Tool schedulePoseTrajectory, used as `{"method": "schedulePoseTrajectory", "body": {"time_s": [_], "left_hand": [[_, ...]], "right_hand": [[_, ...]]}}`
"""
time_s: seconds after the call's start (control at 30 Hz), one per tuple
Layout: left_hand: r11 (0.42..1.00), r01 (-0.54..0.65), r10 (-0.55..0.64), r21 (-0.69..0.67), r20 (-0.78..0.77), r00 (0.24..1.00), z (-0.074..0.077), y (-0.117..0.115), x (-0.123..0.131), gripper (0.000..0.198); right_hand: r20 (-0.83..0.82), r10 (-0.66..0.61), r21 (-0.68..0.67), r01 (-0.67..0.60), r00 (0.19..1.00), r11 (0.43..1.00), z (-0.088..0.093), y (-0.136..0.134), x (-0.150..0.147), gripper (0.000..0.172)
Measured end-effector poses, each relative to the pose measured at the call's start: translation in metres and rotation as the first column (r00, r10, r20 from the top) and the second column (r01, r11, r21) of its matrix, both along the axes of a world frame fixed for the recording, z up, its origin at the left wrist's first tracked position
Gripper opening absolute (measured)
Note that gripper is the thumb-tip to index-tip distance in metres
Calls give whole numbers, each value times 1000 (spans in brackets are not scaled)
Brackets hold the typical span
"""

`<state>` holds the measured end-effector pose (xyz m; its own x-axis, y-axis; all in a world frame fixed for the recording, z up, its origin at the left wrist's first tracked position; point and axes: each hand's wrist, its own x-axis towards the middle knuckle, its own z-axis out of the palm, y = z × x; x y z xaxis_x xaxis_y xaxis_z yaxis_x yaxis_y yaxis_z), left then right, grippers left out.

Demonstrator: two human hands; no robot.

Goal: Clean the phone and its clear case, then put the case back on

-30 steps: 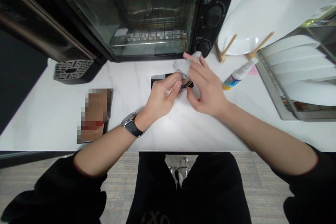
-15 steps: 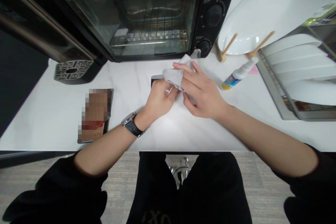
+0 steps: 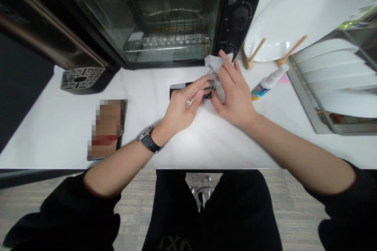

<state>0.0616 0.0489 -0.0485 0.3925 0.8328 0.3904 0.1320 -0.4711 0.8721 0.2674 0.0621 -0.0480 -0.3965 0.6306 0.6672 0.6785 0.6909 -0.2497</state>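
Observation:
My left hand (image 3: 181, 110) is closed around a clear, see-through item, apparently clear-framed glasses (image 3: 189, 103), mostly hidden by the fingers. A light grey wiping cloth (image 3: 214, 62) with a zigzag edge is bunched in my right hand (image 3: 235, 94), its fingers bent over it against the clear item. Beneath both hands a flat black and grey object (image 3: 174, 87) lies on the white counter (image 3: 141, 90); its kind is hidden. To the right of my right hand a small white spray bottle (image 3: 266, 84) with a blue and yellow label appears tilted.
A black toaster oven (image 3: 141, 62) stands behind my hands, with a dark machine and its drip tray (image 3: 82, 79) to the left. A phone-like slab (image 3: 106, 129) with a blurred screen lies left. White plates (image 3: 332, 70) fill a rack at right; a large white dish (image 3: 282, 23) leans on wooden pegs.
My right hand has moved up and away from my left with the cloth, near the oven's lower knob. The left fingers have straightened somewhat; the left hand stays in place.

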Motion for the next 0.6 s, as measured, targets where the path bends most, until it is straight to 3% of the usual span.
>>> {"method": "schedulePoseTrajectory", "body": {"time_s": [0.17,0.3,0.4,0.6], "left_hand": [[965,-125,164,231,-155,974,4,3,-1,29],[938,-166,227,306,-174,958,0,7,-2,13],[929,-158,222,334,-162,962,-5,10,-3,17],[915,-168,234,367,-145,961,-4,10,-4,16]], "right_hand": [[-28,248,72,-246,968,967,2,-5,-3,77],[19,421,112,-421,907,900,3,-10,-8,74],[25,459,108,-459,888,882,2,-12,-11,73],[29,423,104,-424,905,900,1,-11,-11,74]]}}
